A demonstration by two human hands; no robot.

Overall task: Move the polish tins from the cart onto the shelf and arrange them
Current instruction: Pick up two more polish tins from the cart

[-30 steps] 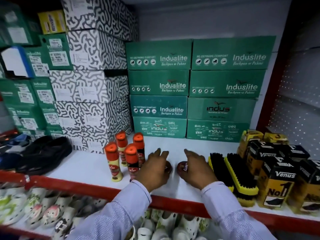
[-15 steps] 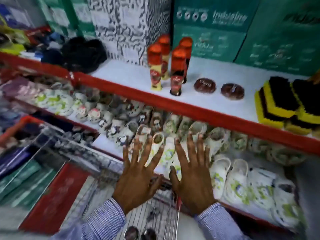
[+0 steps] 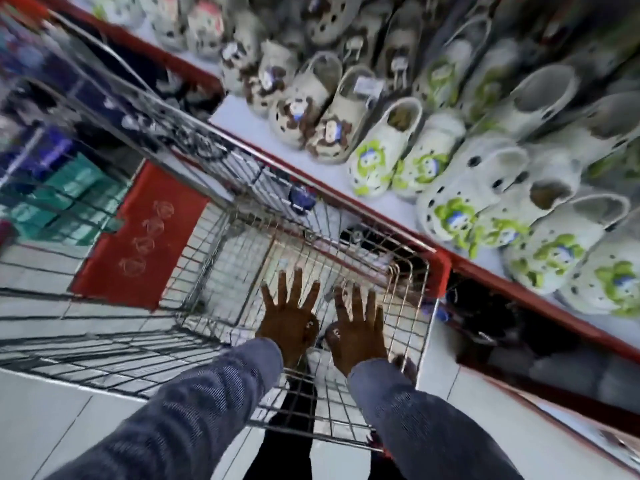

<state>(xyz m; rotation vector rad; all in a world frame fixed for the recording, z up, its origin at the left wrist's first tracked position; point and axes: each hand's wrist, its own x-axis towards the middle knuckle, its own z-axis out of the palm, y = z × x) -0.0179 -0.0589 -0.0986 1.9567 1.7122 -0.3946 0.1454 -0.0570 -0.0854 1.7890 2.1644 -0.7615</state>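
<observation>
I look down into a wire cart [image 3: 221, 188] with a red rim. My left hand [image 3: 289, 315] and my right hand [image 3: 356, 323] hang side by side over the cart's near compartment, palms down, fingers spread, holding nothing. Small dark round polish tins [image 3: 330, 332] peek out under the thumbs, between the two hands, and another tin [image 3: 403, 365] shows by my right wrist. The tins are mostly hidden by the hands. The upper shelf with the placed tins is out of view.
A red-edged shelf [image 3: 391, 220] runs diagonally on the right, full of white clogs [image 3: 384, 150] with green and brown prints. A red panel [image 3: 138, 237] stands inside the cart. Green boxes [image 3: 65, 199] lie at the left. Pale floor tiles show below.
My view has dropped from the upper shelf to the cart. Both hands left the tins on the shelf and came down, open, over the cart's near compartment.
</observation>
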